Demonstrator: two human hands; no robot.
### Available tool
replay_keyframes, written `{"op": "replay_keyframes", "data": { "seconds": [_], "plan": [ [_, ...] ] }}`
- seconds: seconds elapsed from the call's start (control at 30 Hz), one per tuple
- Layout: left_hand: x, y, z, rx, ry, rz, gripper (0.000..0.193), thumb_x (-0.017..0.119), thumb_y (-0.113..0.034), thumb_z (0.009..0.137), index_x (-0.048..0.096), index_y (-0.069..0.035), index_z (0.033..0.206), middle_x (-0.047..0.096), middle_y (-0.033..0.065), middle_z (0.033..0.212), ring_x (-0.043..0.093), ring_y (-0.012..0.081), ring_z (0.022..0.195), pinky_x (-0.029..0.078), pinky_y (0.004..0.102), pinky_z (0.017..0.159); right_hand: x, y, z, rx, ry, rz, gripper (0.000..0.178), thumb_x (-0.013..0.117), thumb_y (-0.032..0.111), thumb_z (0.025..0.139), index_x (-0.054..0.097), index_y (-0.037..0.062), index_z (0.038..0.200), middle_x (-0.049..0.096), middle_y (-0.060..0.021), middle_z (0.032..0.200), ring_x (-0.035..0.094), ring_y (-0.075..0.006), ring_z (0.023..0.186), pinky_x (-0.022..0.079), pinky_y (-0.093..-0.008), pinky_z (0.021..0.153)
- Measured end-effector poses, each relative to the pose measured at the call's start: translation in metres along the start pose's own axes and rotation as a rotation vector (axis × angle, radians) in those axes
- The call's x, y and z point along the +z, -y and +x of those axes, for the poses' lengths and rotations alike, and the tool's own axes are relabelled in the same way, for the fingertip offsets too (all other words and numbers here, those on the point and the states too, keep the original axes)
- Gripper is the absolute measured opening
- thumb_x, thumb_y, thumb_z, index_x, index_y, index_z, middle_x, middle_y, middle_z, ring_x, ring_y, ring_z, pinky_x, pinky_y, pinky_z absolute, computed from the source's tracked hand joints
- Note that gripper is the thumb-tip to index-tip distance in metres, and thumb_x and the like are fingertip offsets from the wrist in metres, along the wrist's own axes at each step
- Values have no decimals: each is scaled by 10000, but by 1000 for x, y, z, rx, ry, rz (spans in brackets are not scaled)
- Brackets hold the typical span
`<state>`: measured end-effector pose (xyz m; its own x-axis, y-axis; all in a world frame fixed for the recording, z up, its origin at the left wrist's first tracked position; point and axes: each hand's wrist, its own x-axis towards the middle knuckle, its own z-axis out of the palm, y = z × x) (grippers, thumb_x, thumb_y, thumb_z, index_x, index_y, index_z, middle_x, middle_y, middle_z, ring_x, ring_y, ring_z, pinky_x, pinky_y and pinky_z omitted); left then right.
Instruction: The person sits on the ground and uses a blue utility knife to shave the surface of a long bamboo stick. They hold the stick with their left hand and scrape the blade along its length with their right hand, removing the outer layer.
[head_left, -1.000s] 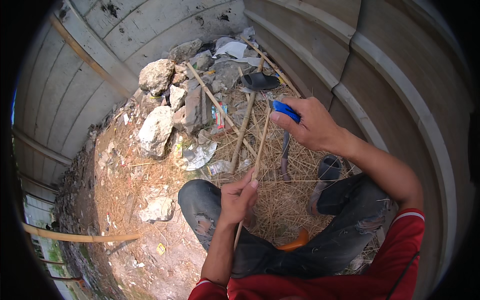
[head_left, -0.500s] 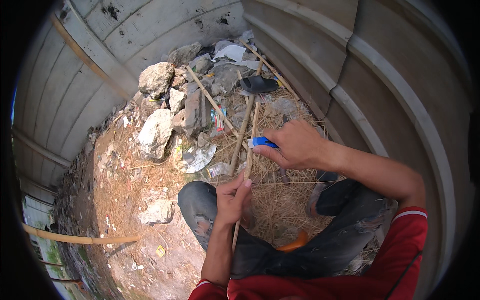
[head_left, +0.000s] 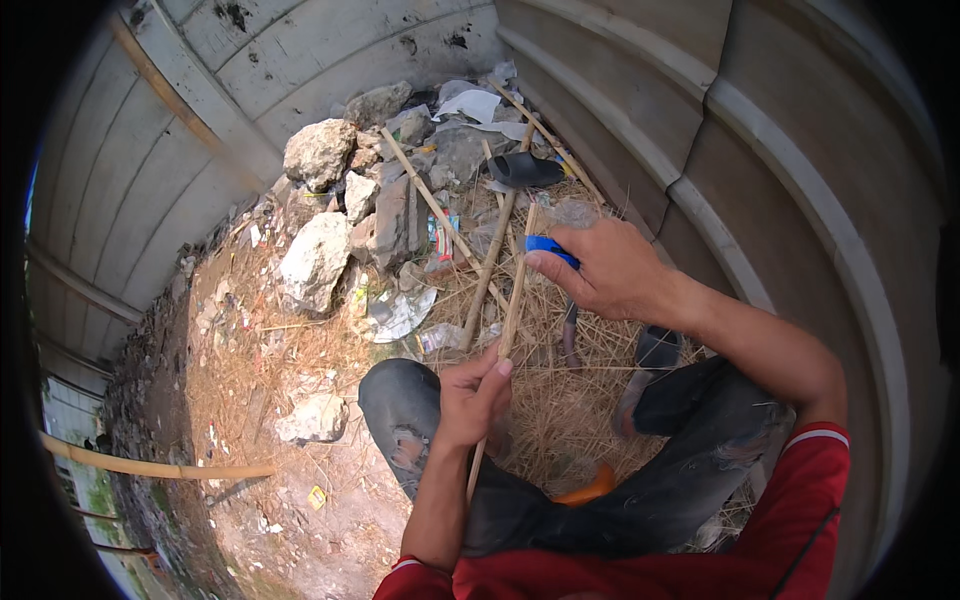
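Note:
My left hand (head_left: 474, 400) is closed around a thin bamboo strip (head_left: 514, 300). The strip slants up and away from between my knees, and its lower end passes behind my left forearm. In my right hand (head_left: 610, 268) is a blue utility knife (head_left: 551, 250), gripped with the thumb along the near side. The knife is close to the strip's upper end; whether its blade touches the strip I cannot tell. Thin straw-like shavings (head_left: 560, 420) cover the ground between my legs.
Rocks (head_left: 315, 260) are heaped ahead to the left, with bamboo pieces (head_left: 430, 195) leaning there. A black slipper (head_left: 525, 170) lies beyond my hands. Corrugated metal sheeting (head_left: 780, 150) rises close on my right. An orange object (head_left: 587, 487) lies between my thighs.
My right hand has moved the knife up and away along the strip, toward its far end. My left hand keeps its hold, shifted very slightly right.

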<state>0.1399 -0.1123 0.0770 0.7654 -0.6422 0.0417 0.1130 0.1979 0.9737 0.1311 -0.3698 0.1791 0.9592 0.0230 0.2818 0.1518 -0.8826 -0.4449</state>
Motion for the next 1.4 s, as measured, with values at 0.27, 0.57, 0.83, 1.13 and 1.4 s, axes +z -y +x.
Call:
{"op": "replay_keyframes", "data": {
  "seconds": [0.27, 0.57, 0.83, 1.13, 1.4],
  "plan": [
    [0, -8, 5, -49, -38, -104, 301, 557, -118, 1058, 613, -1, 1330, 420, -74, 593, 352, 22, 464, 270, 224, 423, 12, 8, -2, -93, 9, -84, 566, 556, 566, 985, 679, 40, 815, 606, -212, 607, 647, -442, 655, 503, -521, 621],
    [-4, -2, -4, -37, 43, -90, 345, 556, -96, 1051, 590, 9, 1378, 444, -48, 582, 372, 33, 458, 287, 221, 416, -29, -33, 8, 186, -159, 81, 607, 493, 540, 1032, 711, -6, 882, 614, -211, 634, 636, -430, 642, 491, -495, 628],
    [-1, -7, -2, -41, 71, -140, 355, 537, -105, 1059, 575, 6, 1395, 440, -41, 574, 368, 40, 450, 300, 221, 410, 2, 4, -10, -76, -1, 55, 587, 497, 504, 1039, 653, -17, 818, 550, -218, 603, 561, -436, 602, 442, -489, 591],
    [-8, 2, -2, -40, 98, -135, 381, 526, -86, 1061, 548, 13, 1428, 422, -54, 569, 359, 32, 450, 287, 219, 411, -33, -43, -2, 164, -187, 96, 645, 475, 537, 1046, 672, -31, 813, 563, -217, 599, 623, -387, 619, 464, -488, 617],
    [0, -3, 0, -26, 36, -106, 408, 542, -92, 1055, 530, 4, 1452, 427, -68, 602, 355, 22, 468, 264, 215, 426, -5, 22, -19, -14, 153, 23, 558, 544, 518, 1007, 705, 25, 802, 631, -217, 640, 659, -430, 649, 510, -516, 629]
  ]
}}
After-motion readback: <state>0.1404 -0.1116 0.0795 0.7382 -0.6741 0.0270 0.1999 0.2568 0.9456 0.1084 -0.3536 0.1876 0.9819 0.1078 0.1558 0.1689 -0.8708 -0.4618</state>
